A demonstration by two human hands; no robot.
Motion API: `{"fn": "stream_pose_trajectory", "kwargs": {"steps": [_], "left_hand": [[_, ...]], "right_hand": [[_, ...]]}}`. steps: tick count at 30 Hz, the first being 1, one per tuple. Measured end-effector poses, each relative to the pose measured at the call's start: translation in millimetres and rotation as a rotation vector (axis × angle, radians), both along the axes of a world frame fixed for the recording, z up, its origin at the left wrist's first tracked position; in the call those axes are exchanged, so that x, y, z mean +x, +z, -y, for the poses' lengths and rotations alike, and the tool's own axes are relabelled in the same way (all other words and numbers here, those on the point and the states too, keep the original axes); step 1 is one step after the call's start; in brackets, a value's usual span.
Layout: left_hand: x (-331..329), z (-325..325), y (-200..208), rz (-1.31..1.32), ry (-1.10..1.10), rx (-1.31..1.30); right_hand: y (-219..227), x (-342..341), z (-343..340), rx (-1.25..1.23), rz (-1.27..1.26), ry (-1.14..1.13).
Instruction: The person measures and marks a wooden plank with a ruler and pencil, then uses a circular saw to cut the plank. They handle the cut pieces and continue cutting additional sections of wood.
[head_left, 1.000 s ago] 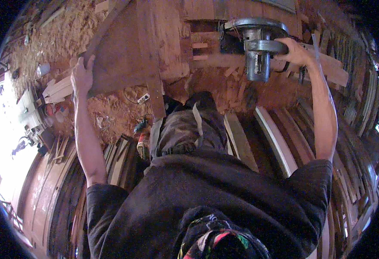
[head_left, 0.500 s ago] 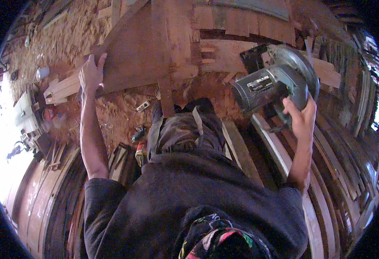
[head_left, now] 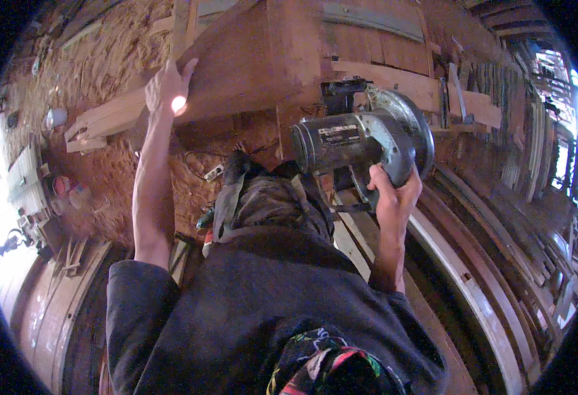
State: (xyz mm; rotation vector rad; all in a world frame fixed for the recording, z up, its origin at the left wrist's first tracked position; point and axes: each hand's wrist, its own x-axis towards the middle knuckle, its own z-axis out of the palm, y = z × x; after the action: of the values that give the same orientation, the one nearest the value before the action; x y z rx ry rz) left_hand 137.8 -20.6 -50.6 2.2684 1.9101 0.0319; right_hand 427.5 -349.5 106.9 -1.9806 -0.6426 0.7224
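My right hand is closed round the rear handle of a dark circular saw. The saw is held up off the wood, its round blade guard on the right and its motor housing pointing left. My left hand grips the left edge of a wide brown wooden panel, the thumb apart from the fingers. Some of its fingertips are hidden at the panel's edge. A bright round spot of light falls by the left wrist.
A long timber runs out left under the panel. Another board lies behind the saw, with a blade-like tool on it. A white power socket rests on the sawdust floor. Long planks are stacked at the right.
The circular saw has moved left, closer to the panel, with my right hand still on its handle. My left hand and the panel sit somewhat farther right and farther away in the view.
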Motion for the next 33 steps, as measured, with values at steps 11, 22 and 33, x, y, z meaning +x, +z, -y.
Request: {"fn": "stream_pose_trajectory", "kwargs": {"steps": [11,22,33], "left_hand": [[-3.2,4.2,13.5,0.062,-0.015,-0.058],[-8.0,6.1,13.9,0.084,-0.037,0.005],[-9.7,24.3,23.3,0.089,-0.039,-0.023]], "right_hand": [[-18.4,-66.2,-29.7,0.120,-0.031,0.003],[-11.8,-65.8,-42.6,0.090,0.013,0.022],[-10.0,-56.4,-51.2,0.061,-0.185,0.111]]}}
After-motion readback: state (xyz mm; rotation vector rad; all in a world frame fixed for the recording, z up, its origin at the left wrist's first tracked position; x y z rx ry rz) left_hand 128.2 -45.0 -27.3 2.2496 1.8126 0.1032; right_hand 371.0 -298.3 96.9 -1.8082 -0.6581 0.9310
